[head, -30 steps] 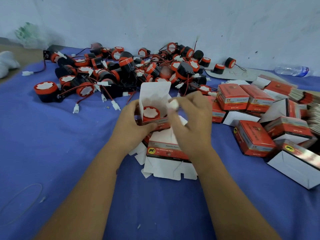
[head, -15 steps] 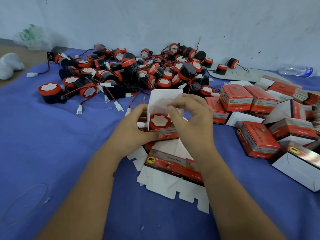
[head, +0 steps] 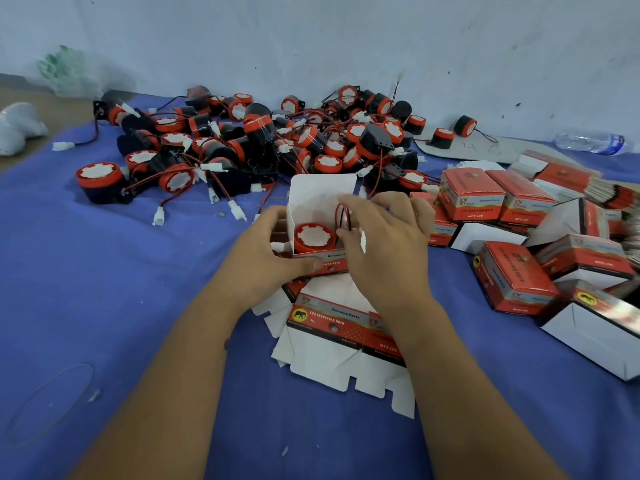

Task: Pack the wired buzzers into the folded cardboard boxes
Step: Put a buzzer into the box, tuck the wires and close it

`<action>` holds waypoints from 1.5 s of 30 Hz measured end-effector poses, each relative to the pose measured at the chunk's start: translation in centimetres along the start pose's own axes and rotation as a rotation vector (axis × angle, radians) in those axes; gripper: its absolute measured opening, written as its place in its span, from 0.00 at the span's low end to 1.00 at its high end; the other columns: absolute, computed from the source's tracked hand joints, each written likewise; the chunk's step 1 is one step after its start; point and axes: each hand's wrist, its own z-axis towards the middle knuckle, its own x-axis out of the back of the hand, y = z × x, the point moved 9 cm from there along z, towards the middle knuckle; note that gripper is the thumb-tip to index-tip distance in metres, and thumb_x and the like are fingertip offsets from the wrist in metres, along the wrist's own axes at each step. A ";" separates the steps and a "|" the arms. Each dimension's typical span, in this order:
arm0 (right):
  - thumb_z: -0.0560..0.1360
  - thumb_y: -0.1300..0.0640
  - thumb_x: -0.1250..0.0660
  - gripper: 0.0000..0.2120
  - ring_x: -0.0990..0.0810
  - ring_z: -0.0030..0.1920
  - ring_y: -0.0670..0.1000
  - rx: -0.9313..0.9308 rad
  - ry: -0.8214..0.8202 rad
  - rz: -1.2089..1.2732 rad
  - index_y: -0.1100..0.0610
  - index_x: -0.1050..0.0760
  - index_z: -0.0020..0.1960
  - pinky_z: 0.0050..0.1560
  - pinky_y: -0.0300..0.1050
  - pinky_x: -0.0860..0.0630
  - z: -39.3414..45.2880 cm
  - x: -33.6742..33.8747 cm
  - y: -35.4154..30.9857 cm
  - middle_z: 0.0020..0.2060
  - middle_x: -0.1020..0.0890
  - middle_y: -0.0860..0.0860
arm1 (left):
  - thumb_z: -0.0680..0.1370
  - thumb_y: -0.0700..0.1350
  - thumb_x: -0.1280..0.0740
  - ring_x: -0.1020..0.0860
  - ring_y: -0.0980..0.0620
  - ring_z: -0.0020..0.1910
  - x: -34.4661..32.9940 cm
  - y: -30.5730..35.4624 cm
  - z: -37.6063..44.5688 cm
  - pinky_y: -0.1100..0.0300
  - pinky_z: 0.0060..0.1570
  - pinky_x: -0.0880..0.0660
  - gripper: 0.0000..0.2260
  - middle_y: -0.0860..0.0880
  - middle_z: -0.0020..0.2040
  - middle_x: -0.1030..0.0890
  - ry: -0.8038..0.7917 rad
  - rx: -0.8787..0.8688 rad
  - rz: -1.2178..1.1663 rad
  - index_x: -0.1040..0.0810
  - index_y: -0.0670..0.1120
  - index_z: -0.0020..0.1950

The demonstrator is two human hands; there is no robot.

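A small red-and-white cardboard box (head: 320,194) stands open at the middle of the blue cloth, its white lid flap up. A red-and-black buzzer (head: 313,237) with a white face sits inside it. My left hand (head: 266,258) grips the box's left and front side, thumb on the front panel. My right hand (head: 381,244) reaches in from the right, and its fingers pinch the buzzer's red and black wires (head: 343,216), which loop up above the box. A pile of loose wired buzzers (head: 263,140) lies behind.
Flat unfolded box blanks (head: 332,341) lie under my wrists. Several closed red boxes (head: 512,275) and open white ones crowd the right side. A plastic water bottle (head: 592,142) lies by the wall at the far right. White plastic bags (head: 17,124) sit at far left.
The white connector that my right hand held above the box is out of sight now. My right hand has gone lower and holds the looped wires at the box's right side.
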 end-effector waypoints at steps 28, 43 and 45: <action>0.73 0.64 0.28 0.03 0.21 0.43 0.45 -0.352 -0.111 0.586 0.57 0.18 0.42 0.51 0.47 0.23 -0.9 -2.1 2.2 0.37 0.19 0.46 | 0.71 0.46 0.23 0.23 0.68 0.53 -0.2 -0.1 -0.3 0.71 0.48 0.24 0.25 0.61 0.56 0.20 -0.030 0.012 -0.026 0.28 0.60 0.63; 0.75 0.63 0.30 0.20 0.24 0.40 0.40 -0.654 -0.202 0.738 0.43 0.30 0.58 0.41 0.27 0.27 -1.6 -5.0 4.0 0.53 0.28 0.45 | 0.79 0.39 0.32 0.18 0.58 0.48 0.4 0.6 0.6 0.65 0.43 0.21 0.15 0.55 0.52 0.16 0.182 0.018 -0.171 0.26 0.59 0.56; 0.76 0.65 0.33 0.16 0.26 0.41 0.40 -0.549 -0.224 0.666 0.44 0.27 0.50 0.43 0.25 0.31 -1.3 -4.8 3.5 0.49 0.28 0.43 | 0.78 0.38 0.31 0.17 0.57 0.46 1.1 0.9 0.3 0.65 0.39 0.21 0.14 0.56 0.51 0.17 0.240 -0.031 -0.167 0.24 0.58 0.52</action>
